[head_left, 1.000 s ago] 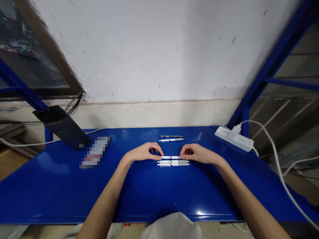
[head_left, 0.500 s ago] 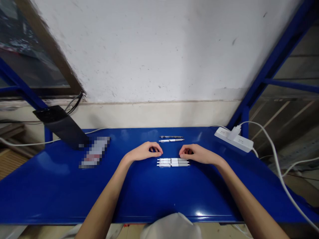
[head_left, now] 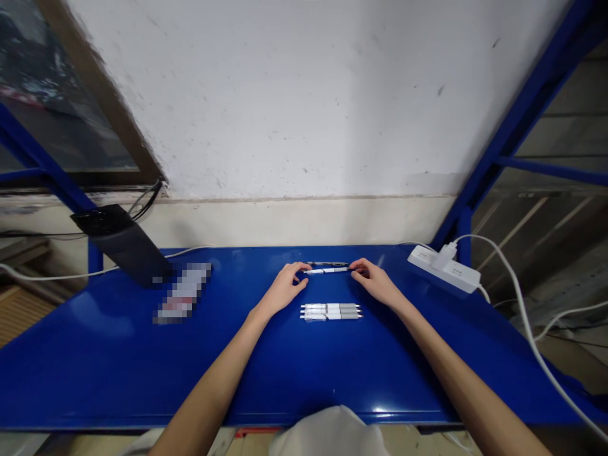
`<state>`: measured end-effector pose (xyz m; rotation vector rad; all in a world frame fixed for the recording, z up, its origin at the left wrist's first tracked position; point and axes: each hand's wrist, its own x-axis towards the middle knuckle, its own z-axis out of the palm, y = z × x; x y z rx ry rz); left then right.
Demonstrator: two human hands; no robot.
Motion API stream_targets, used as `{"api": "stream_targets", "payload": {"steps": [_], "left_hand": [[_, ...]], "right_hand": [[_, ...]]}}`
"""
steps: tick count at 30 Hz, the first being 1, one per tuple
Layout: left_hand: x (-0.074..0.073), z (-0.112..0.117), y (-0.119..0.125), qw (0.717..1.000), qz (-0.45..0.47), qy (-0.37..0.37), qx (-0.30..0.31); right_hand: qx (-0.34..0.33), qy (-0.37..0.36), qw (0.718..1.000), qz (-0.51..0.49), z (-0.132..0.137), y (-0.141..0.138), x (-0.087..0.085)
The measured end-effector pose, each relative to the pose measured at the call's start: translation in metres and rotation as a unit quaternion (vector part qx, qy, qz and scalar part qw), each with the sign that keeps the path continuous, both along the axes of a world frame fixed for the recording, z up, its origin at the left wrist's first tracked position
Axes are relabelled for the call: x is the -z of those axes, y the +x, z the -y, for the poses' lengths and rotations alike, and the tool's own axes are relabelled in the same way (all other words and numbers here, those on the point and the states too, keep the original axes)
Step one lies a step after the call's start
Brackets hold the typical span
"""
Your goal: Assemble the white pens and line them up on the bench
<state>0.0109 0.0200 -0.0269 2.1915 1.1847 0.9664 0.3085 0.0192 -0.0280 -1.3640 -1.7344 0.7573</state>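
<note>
A white pen lies crosswise on the blue table, with a darker pen just behind it. My left hand is at the white pen's left end, thumb and fingers apart, the fingertips at or almost touching it. At the opposite end is my right hand, its fingers curved and parted around the tip; whether they touch the pen I cannot tell. Closer to me, three white-and-grey pens rest side by side in a neat row, between my forearms and untouched.
On the left, a dark box-like object leans beside a blurred flat item. A white power strip with a plug and cable sits at the right rear. Blue metal posts flank the table, which meets a wall behind.
Both hands have moved away from me, from just behind the row of pens to the two ends of the white pen. Their fingers have spread wider. The pens lie as before.
</note>
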Motion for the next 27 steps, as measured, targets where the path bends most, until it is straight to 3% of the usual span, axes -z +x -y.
{"api": "stream_targets", "payload": {"steps": [3, 7, 11, 17, 22, 27], "left_hand": [[-0.001, 0.000, 0.001, 1.000, 0.000, 0.001, 0.010], [-0.009, 0.002, 0.003, 0.999, 0.017, -0.009, 0.029], [-0.019, 0.006, 0.007, 0.991, 0.113, -0.056, 0.036], [-0.020, 0.005, 0.011, 0.965, 0.231, -0.124, 0.023], [-0.020, 0.002, 0.007, 0.966, 0.228, -0.125, -0.004], [-0.024, 0.009, 0.013, 0.974, 0.206, -0.093, 0.025]], "right_hand": [[-0.030, 0.005, 0.999, -0.012, 0.001, -0.003, 0.003], [-0.061, 0.036, 0.996, 0.048, 0.005, -0.009, -0.002], [-0.056, 0.066, 0.995, 0.042, 0.012, -0.016, -0.013], [-0.102, 0.037, 0.990, 0.087, 0.023, -0.021, -0.025], [-0.131, -0.016, 0.990, 0.055, 0.030, -0.022, -0.035], [-0.111, 0.018, 0.991, 0.071, 0.030, -0.024, -0.038]]}}
